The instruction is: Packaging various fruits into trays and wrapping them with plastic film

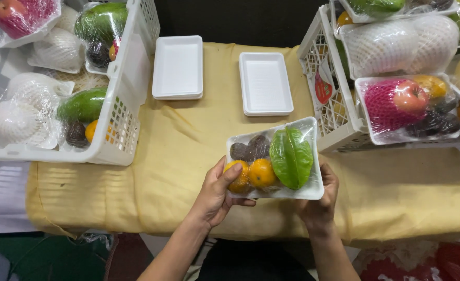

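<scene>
I hold a white foam tray of fruit (313,190) wrapped in clear film above the yellow cloth. Inside lie a green star fruit (291,157), two oranges (261,172) and dark round fruits (250,148). My left hand (215,196) grips the tray's left end, thumb across an orange. My right hand (321,205) supports the tray from beneath at its right end, mostly hidden by it.
A yellow cloth (178,166) covers the table. Two stacks of empty white foam trays (178,67) (265,83) lie at the far side. White plastic crates (128,88) (318,83) full of wrapped fruit packs stand left and right.
</scene>
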